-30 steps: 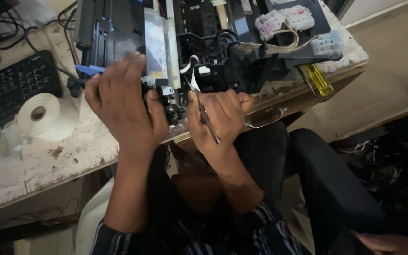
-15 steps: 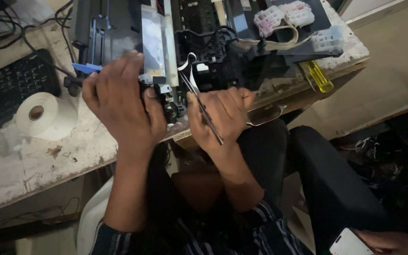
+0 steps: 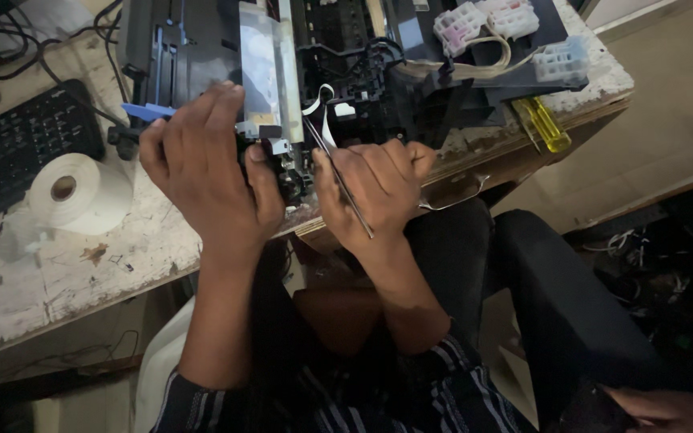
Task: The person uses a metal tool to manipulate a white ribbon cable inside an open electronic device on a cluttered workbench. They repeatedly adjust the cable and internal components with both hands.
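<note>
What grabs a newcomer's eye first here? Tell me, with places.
The opened black printer at the bench's near edge, with the left hand gripping its front and the right hand working a thin metal tool into it. Next, the white paper roll at left and the yellow-handled screwdriver at right.

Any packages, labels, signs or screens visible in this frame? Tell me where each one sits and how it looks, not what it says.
No package, sign or lit screen shows.
Label roll: white roll, grey core, lying on the worn table, left of the left hand.
Clear plastic panel: pale rectangle on the opened printer, above that hand; any print too blurred to tell.
</note>
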